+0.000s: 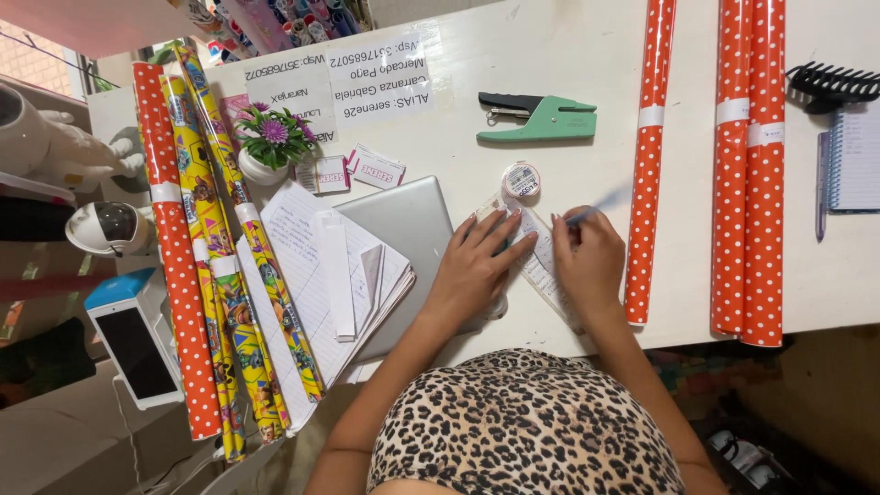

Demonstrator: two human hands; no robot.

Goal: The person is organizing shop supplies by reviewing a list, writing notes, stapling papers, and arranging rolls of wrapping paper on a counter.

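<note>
My left hand (pixel 478 264) lies flat with fingers spread, pressing down a narrow white paper slip (pixel 543 266) on the white table (pixel 587 64). My right hand (pixel 589 259) is closed around a blue pen (pixel 596 209), its tip blurred above the slip. The slip runs diagonally under both hands. A small round tape roll (pixel 521 180) sits just beyond my left fingertips.
A silver laptop (pixel 403 229) with loose papers (pixel 316 275) lies to the left. Patterned and red dotted wrapping rolls (pixel 197 275) lie at the left edge, more red dotted rolls (pixel 747 174) on the right. A green stapler (pixel 541 117), potted flower (pixel 272 142), notebook (pixel 852 156) and hair clip (pixel 830 85) lie around.
</note>
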